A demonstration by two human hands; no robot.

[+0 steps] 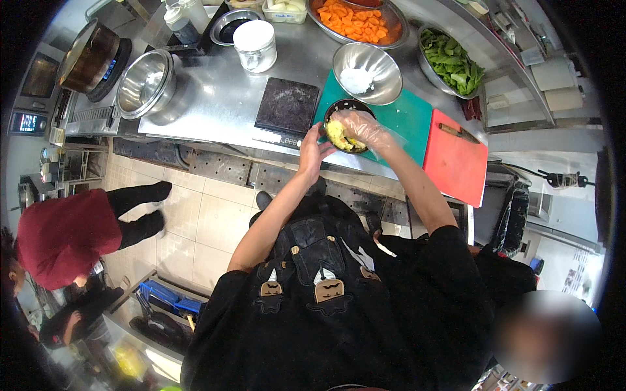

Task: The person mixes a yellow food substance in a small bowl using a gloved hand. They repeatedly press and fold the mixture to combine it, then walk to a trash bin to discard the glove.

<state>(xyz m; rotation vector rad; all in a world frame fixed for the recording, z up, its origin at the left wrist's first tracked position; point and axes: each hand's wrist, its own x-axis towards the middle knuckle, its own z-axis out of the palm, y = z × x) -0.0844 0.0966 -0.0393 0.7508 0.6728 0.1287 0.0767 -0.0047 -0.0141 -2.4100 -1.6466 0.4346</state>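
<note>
A small dark round bowl (350, 103) stands near the front edge of the green cutting board (408, 134). It holds a lumpy yellow mash (337, 136) with small pale and orange bits. My left hand (311, 150) is bare and cups the bowl's left side. Inside the bowl, my right hand (363, 128), in a clear plastic glove, rests on the mash; its fingertips are hidden. Just behind, a steel bowl (387, 68) with a white substance (356, 80) in it sits on the board.
A wooden-handled knife (458, 133) lies on the red cutting board (455, 168) at right. Left of my hands is a dark-topped scale (287, 103). Behind are a lidded white tub (255, 46), cut carrots (349, 20) and leafy greens (450, 61). A person in maroon (68, 239) stands at left.
</note>
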